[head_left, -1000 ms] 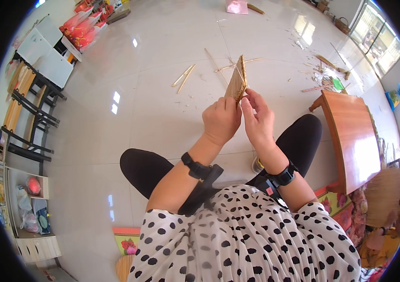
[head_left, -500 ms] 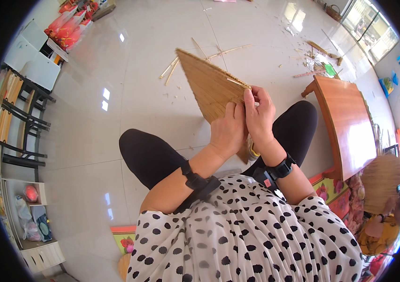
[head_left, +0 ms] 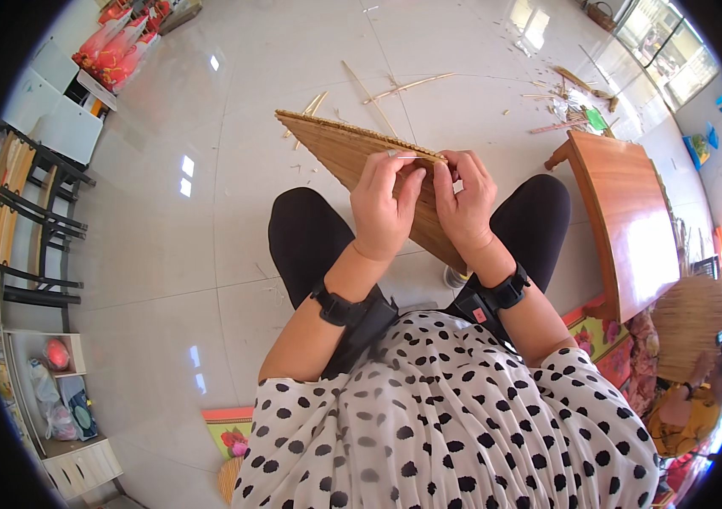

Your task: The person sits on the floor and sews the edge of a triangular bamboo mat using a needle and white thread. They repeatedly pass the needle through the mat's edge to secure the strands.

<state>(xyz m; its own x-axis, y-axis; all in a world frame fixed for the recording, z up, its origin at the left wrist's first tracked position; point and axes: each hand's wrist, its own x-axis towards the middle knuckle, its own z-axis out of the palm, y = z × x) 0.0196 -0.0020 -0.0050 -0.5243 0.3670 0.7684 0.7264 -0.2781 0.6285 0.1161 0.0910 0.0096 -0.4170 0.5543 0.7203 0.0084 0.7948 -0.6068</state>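
Tan slatted panel [head_left: 327, 144]: likely light, stiff.
Grasp ridged edge [head_left: 352, 131]; right hand [head_left: 468, 199] pinches it; left hand [head_left: 380, 208]: grip unclear.

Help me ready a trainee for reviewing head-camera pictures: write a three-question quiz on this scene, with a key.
1. Multiple choice: where on the straw-coloured panel are the fingertips of the left hand and the right hand?
A) At its left corner
B) At its lower tip
C) Along its far edge, toward the right end

2. Short answer: on which side of the person does the wooden table stand?

3. True or false: thin sticks lie on the pale tiled floor beyond the hands.

Key: 1. C; 2. Right; 3. True
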